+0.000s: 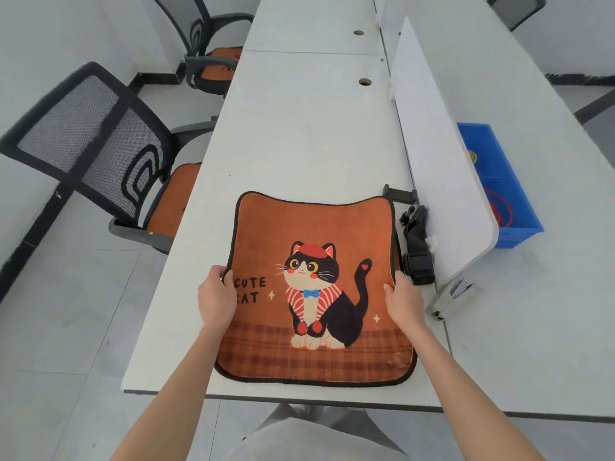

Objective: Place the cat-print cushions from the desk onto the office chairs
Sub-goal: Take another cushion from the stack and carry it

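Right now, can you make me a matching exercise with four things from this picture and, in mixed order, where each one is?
Things:
1. cat-print cushion
2. near office chair
3. blue bin
4. black clip

Places:
A. beyond the white divider
B. left of the desk, an orange cushion on its seat
C. held at both side edges by left hand and right hand
D. on the desk, between cushion and divider

Pairs: 1-C, 2-B, 3-A, 4-D

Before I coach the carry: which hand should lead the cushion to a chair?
Left, probably. Both chairs stand left of the desk, and the left hand grips the cushion edge nearest them; the right hand holds the far edge.
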Action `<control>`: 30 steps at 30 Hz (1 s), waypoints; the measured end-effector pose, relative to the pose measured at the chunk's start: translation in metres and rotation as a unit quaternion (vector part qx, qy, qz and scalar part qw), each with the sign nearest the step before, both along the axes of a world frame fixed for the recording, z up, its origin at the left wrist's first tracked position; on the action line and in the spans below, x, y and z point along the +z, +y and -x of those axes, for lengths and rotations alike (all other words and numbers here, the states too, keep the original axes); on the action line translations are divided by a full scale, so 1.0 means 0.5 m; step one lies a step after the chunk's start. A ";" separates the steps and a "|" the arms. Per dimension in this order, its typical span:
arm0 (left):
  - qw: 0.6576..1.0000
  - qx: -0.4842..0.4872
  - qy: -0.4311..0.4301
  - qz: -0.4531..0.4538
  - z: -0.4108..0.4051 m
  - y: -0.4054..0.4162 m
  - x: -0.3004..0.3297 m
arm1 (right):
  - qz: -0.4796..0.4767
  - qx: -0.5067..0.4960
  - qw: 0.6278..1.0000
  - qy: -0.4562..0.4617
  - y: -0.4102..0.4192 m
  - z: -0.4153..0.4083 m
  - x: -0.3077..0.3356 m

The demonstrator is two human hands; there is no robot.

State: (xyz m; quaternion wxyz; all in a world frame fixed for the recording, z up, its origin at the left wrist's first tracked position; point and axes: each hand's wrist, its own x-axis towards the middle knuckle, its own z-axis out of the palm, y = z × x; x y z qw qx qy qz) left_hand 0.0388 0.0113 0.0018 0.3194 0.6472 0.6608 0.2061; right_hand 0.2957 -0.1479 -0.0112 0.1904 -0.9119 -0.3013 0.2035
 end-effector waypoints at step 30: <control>0.777 -0.577 -0.248 -0.045 -0.275 -0.427 0.291 | -0.121 -0.401 0.898 -0.135 -0.604 0.240 0.254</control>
